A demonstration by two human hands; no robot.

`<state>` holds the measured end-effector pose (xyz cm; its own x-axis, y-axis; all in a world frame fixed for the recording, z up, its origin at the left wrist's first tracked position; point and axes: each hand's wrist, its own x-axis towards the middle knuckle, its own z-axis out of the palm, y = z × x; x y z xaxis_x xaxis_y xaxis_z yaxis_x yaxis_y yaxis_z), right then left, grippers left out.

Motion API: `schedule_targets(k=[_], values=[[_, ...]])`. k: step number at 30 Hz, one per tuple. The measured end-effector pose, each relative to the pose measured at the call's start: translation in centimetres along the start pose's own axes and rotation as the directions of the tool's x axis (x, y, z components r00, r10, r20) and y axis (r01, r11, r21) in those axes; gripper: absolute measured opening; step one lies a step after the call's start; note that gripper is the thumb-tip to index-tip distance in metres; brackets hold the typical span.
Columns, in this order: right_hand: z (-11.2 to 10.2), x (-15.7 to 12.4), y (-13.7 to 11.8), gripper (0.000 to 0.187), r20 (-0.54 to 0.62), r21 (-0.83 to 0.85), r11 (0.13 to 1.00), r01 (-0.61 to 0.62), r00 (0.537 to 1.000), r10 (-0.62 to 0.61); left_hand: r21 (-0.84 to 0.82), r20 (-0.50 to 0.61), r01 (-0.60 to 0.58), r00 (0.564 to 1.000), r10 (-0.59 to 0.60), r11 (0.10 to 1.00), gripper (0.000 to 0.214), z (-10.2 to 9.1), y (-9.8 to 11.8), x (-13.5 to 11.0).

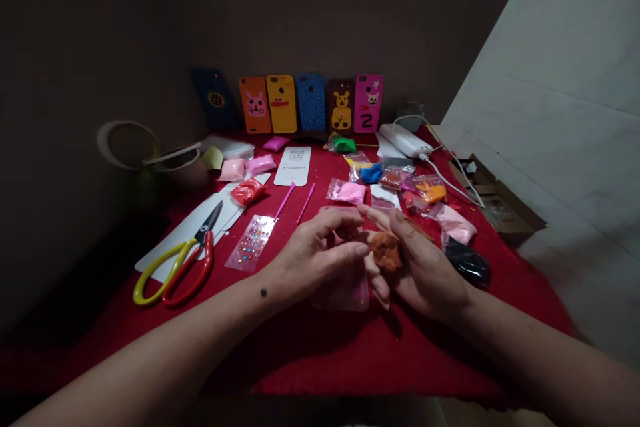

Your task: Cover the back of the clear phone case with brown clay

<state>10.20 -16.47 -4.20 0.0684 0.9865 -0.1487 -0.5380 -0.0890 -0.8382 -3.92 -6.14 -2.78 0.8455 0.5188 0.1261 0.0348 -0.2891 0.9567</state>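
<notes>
A lump of brown modelling clay (pixel 386 252) lies in my right hand (pixel 427 273), between the thumb and the curved fingers. Close on its left is my left hand (pixel 320 250), with the fingers bent and the thumb apart from them. Whether a bit of clay sits behind those left fingers is hard to make out. Beneath both hands a clear pinkish phone case (pixel 343 293) rests on the red cloth (pixel 320 360), partly hidden by them.
Decorated phone cases (pixel 311 103) lean against the back wall. Scissors (pixel 204 240) and a rhinestone sheet (pixel 253 243) lie left, with two pink tools (pixel 306 203) near the middle. Clay packets (pixel 350 192), a black packet (pixel 467 260) and a white power bank (pixel 405 140) with cable are right.
</notes>
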Motion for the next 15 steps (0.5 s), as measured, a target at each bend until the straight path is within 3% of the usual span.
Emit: schedule_targets(k=[4,8,12,15], values=[[0.5,0.1,0.3,0.06,0.109,0.06,0.998,-0.006,0.994,0.0,0.147,-0.019,-0.068,0.997,0.072,0.987,0.013,0.6,-0.3,-0.2],[0.8,0.5,-0.1,0.046,0.212,0.212,0.973,-0.097,0.976,0.051,0.093,-0.028,-0.053,0.998,0.055,0.994,0.007,0.6,-0.4,-0.3],[0.8,1.0,0.1,0.029,0.091,0.324,0.937,-0.133,0.99,0.109,0.14,-0.033,-0.077,0.996,0.082,0.987,0.009,0.3,-0.1,-0.2],[1.1,0.9,0.3,0.031,-0.012,0.339,0.938,-0.078,0.996,0.087,0.265,-0.18,-0.109,0.97,0.161,0.958,0.025,0.3,0.3,0.0]])
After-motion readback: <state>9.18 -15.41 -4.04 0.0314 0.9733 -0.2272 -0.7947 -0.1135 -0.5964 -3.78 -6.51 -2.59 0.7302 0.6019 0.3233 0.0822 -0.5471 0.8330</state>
